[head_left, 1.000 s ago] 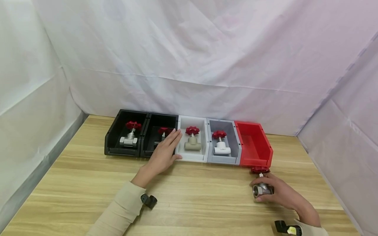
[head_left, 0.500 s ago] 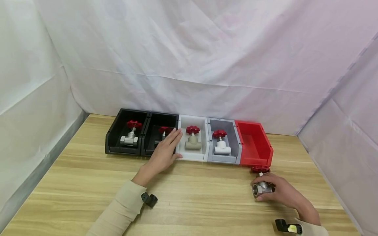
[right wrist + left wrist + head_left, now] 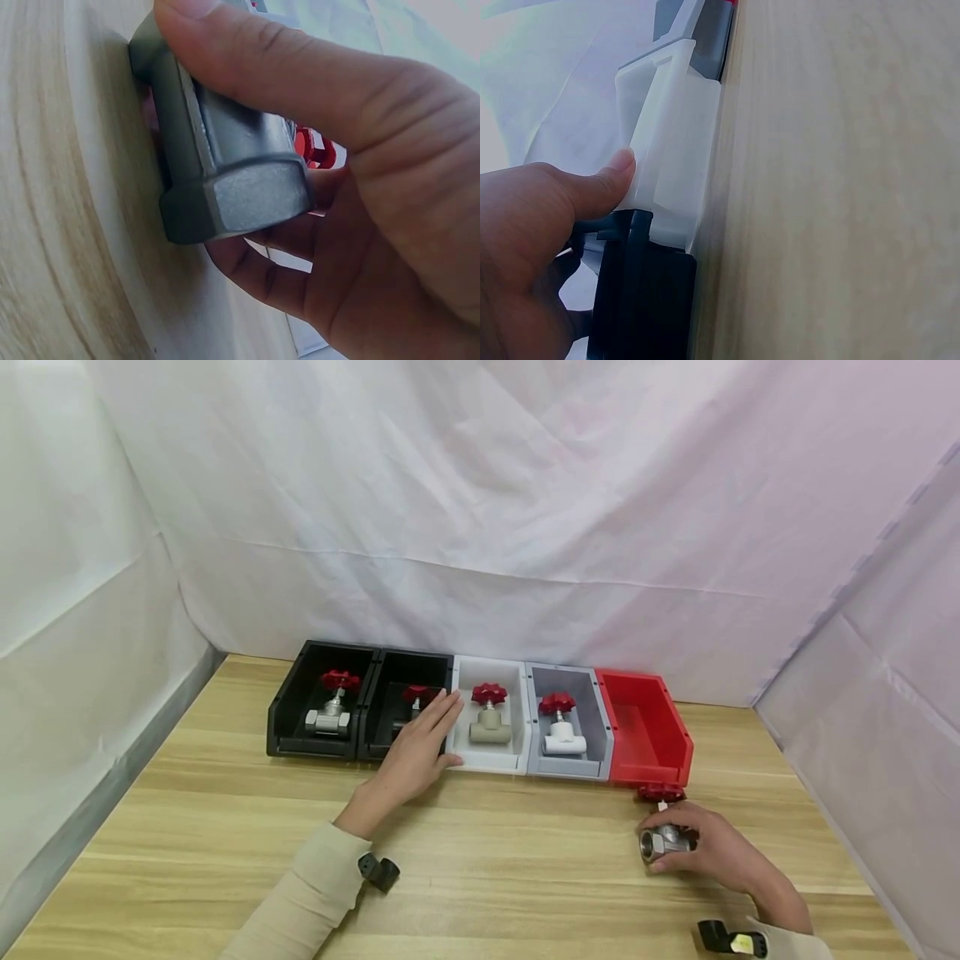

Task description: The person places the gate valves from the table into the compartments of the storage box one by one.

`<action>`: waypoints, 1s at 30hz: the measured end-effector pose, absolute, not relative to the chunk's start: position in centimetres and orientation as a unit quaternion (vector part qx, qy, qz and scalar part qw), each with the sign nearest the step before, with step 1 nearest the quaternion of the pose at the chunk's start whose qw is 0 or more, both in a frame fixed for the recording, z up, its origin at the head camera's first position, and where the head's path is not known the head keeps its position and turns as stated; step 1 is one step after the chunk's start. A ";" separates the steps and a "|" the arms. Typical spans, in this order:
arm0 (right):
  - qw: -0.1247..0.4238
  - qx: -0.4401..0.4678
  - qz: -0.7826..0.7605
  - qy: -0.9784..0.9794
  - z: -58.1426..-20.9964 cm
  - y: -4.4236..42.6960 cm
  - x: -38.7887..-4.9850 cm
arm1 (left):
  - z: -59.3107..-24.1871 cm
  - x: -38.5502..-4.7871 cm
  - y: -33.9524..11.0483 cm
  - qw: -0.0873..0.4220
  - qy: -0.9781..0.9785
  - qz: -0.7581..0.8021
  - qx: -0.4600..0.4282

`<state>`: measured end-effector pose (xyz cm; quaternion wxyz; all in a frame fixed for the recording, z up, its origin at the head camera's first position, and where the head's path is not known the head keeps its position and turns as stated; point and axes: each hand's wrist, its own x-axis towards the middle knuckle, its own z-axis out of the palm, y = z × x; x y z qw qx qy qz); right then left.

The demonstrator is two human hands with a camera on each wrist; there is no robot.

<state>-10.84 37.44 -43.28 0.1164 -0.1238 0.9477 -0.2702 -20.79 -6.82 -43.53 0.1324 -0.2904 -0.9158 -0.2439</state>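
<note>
In my right hand (image 3: 708, 843) I grip a metal valve (image 3: 232, 150) by its body, thumb on one side and fingers curled on the other. The valve's red handwheel (image 3: 661, 792) points toward the red bin (image 3: 686, 760), just in front of that bin's near edge. My left hand (image 3: 412, 752) lies with fairly straight fingers over the border of the second black bin (image 3: 386, 672) and the white bin (image 3: 517, 760). In the left wrist view its thumb (image 3: 611, 184) touches the white bin's front rim. A dark valve (image 3: 408, 714) in the second black bin is partly hidden by the left hand.
The bins stand in one row near the back curtain (image 3: 480, 510). A silver valve (image 3: 327, 718) sits in the first black bin (image 3: 277, 727), a beige valve (image 3: 490, 727) in the white one, a white valve (image 3: 562, 739) in the grey bin (image 3: 603, 727). Wooden tabletop (image 3: 510, 877) extends in front.
</note>
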 end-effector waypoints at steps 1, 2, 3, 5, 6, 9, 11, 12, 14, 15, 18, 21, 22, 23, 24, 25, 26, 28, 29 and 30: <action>0.115 -0.124 -0.269 0.948 -43.3 37.4 -10.8 | -43.6 -20.8 -6.8 0.133 -0.915 -0.244 -0.291; 0.115 -0.125 -0.267 0.949 -43.3 37.4 -10.9 | -43.6 -20.8 -6.9 0.134 -0.915 -0.244 -0.291; 0.114 -0.125 -0.266 0.949 -43.3 37.3 -10.9 | -43.6 -20.8 -6.9 0.134 -0.915 -0.245 -0.291; 0.112 -0.125 -0.264 0.950 -43.3 37.3 -10.9 | -43.6 -20.8 -6.9 0.134 -0.915 -0.244 -0.291; 0.112 -0.125 -0.263 0.950 -43.3 37.3 -10.9 | -43.6 -20.8 -6.9 0.135 -0.915 -0.244 -0.292; 0.107 -0.129 -0.257 0.952 -43.3 37.2 -10.9 | -43.6 -20.8 -7.0 0.136 -0.914 -0.243 -0.294; 0.104 -0.134 -0.253 0.952 -43.3 37.2 -10.9 | -43.6 -20.8 -7.0 0.137 -0.914 -0.243 -0.295; 0.103 -0.136 -0.252 0.953 -43.3 37.2 -10.9 | -43.6 -20.8 -7.0 0.137 -0.913 -0.243 -0.296; 0.102 -0.139 -0.249 0.953 -43.2 37.2 -10.9 | -43.6 -20.8 -7.0 0.137 -0.913 -0.243 -0.297; 0.104 -0.139 -0.248 0.953 -43.2 37.2 -10.9 | -43.6 -20.8 -7.0 0.137 -0.913 -0.243 -0.297; 0.108 -0.139 -0.246 0.953 -43.0 37.1 -10.9 | -43.5 -20.8 -6.9 0.136 -0.913 -0.242 -0.298; 0.113 -0.142 -0.244 0.953 -42.8 37.0 -10.9 | -43.4 -20.9 -6.9 0.135 -0.913 -0.242 -0.298; 0.114 -0.142 -0.243 0.953 -42.7 37.0 -10.9 | -43.4 -20.9 -6.9 0.134 -0.914 -0.241 -0.298; 0.114 -0.144 -0.241 0.953 -42.7 37.0 -10.9 | -43.4 -20.9 -6.9 0.134 -0.914 -0.242 -0.298; 0.113 -0.145 -0.238 0.954 -42.6 37.0 -10.9 | -43.4 -20.9 -6.9 0.133 -0.914 -0.241 -0.298; 0.112 -0.147 -0.236 0.954 -42.6 36.9 -10.9 | -43.5 -20.9 -6.9 0.132 -0.914 -0.241 -0.297; 0.110 -0.149 -0.234 0.954 -42.5 36.9 -10.9 | -43.5 -20.9 -6.9 0.131 -0.915 -0.241 -0.296; 0.107 -0.155 -0.232 0.954 -42.5 36.9 -10.8 | -43.5 -20.9 -6.9 0.130 -0.915 -0.242 -0.295; 0.106 -0.159 -0.232 0.954 -42.4 36.9 -10.8 | -43.5 -20.9 -6.9 0.130 -0.915 -0.242 -0.295; 0.105 -0.163 -0.232 0.953 -42.4 36.9 -10.7 | -43.6 -20.9 -6.9 0.130 -0.915 -0.243 -0.295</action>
